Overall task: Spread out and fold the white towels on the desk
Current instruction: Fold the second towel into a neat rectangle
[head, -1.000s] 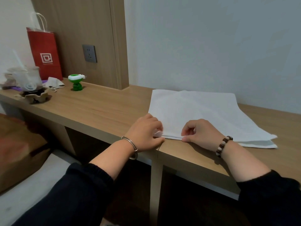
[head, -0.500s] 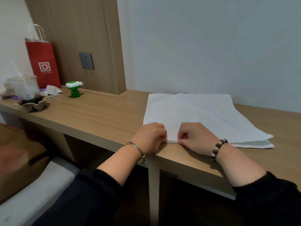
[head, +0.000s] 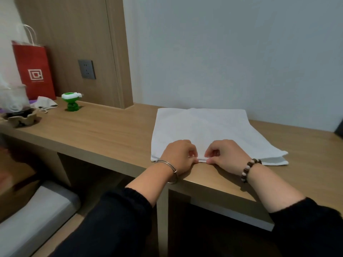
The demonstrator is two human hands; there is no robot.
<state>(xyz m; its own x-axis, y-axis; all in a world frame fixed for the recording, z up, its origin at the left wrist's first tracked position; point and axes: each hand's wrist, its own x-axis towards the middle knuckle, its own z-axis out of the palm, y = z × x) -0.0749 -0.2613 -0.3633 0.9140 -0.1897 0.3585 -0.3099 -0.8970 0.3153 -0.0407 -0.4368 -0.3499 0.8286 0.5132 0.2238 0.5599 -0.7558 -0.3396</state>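
A white towel (head: 206, 127) lies flat on the wooden desk (head: 104, 130), folded double, its layers showing at the right near corner. My left hand (head: 179, 156) and my right hand (head: 225, 155) sit side by side on the towel's near edge, close to the desk front. Both have curled fingers and pinch that edge between thumb and fingers. The two thumbs almost touch.
At the desk's far left stand a red paper bag (head: 33, 69), a green and white figure (head: 71, 101), a crumpled cloth (head: 45, 104) and a clear cup in a cardboard holder (head: 17, 110). A wall socket (head: 86, 69) is behind. A dark object (head: 339, 128) shows at the right edge.
My hands have drawn closer together along the towel's near edge and shifted right. The towel stays flat.
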